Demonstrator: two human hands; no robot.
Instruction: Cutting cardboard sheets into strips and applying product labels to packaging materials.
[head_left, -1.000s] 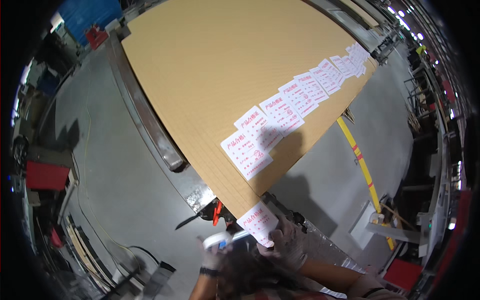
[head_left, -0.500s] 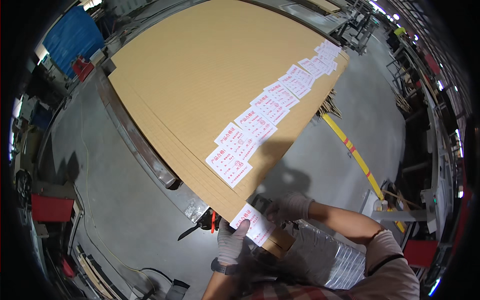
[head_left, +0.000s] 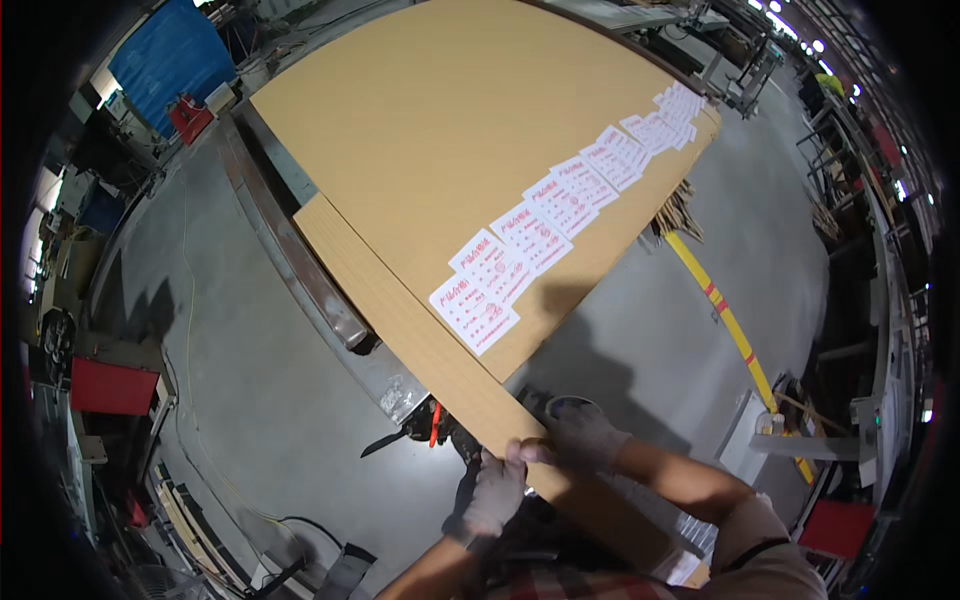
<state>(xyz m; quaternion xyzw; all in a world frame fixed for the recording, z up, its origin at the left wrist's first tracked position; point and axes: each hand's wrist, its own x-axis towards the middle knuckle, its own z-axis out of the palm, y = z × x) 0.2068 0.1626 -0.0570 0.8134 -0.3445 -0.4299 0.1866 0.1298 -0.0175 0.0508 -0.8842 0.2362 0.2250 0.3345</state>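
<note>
A long, narrow cardboard strip (head_left: 420, 345) slants from the left edge of a large cardboard sheet (head_left: 420, 150) down toward my body. My left hand (head_left: 495, 492), in a grey glove, is closed on the strip's left edge. From the other side my gloved right hand (head_left: 585, 437) grips the strip; part of its grasp is hidden. Overlapping white cards with red print (head_left: 540, 235) lie in a row along the right side of the sheet. At the strip's low end, by my body, a white card (head_left: 685, 568) shows in part.
A dark metal rail (head_left: 290, 245) runs beside the sheet on the left. Below it sits a black tool with an orange-red part (head_left: 435, 425). A yellow bar with red bands (head_left: 720, 305) crosses the right side. A red box (head_left: 115, 385) stands far left.
The strip has slid toward my body, its far end drawing back along the sheet. The card that was under my left thumb has moved down with it. Both hands now grip the strip closer together.
</note>
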